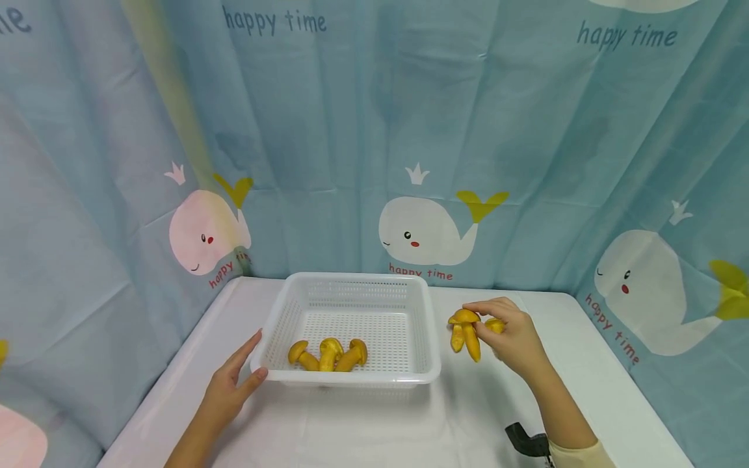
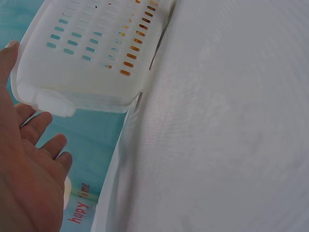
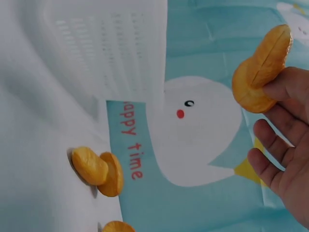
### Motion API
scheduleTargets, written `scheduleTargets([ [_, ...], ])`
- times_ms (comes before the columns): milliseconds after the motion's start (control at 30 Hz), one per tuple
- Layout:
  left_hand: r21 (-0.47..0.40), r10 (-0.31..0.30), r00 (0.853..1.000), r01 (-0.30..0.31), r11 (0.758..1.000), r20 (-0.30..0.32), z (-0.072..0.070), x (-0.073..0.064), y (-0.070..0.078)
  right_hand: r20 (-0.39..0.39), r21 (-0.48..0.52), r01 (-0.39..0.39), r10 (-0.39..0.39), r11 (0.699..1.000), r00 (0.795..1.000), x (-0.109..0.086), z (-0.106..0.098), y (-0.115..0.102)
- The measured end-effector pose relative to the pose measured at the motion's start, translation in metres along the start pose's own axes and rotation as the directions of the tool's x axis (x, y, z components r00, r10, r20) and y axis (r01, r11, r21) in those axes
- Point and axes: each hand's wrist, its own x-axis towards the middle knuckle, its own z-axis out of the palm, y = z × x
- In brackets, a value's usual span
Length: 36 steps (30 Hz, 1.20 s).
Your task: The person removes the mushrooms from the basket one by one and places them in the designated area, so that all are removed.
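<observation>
A yellow toy mushroom (image 3: 260, 72) hangs above the table, cap up, pinched between the thumb and fingers of my right hand (image 1: 515, 338). Below it on the table lies another mushroom (image 3: 91, 166), partly covered in the head view by the held one. A further mushroom (image 1: 495, 325) shows behind my right fingers. My left hand (image 1: 227, 383) is at the near left corner of the white plastic basket (image 1: 345, 377), its fingers extended along the rim and the thumb against the corner. Inside the basket, three mushrooms (image 1: 330, 354) lie along the near wall.
The white table (image 1: 363, 429) carries the basket at its middle, left of the loose mushrooms. A blue curtain (image 1: 328, 130) with printed whales stands behind the table and on both sides. A black strap piece (image 1: 526, 442) hangs by my right wrist.
</observation>
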Motion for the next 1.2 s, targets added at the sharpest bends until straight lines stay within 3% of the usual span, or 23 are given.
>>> scheduleTargets([
  [233,-0.034,0.014,1.000,-0.014,0.999,0.014,-0.001,0.001,-0.002,0.039,-0.041,-0.029,0.031,0.999,0.999,-0.002,-0.013,0.011],
  [667,-0.008,-0.009,1.000,0.009,1.000,0.014,-0.001,0.001,-0.001,0.053,-0.125,0.033,-0.027,0.992,0.998,-0.003,-0.024,0.044],
  [1200,0.016,-0.006,1.000,0.006,1.000,0.006,-0.001,0.001,0.003,-0.008,-0.119,-0.166,0.166,0.979,0.986,-0.008,-0.041,0.088],
])
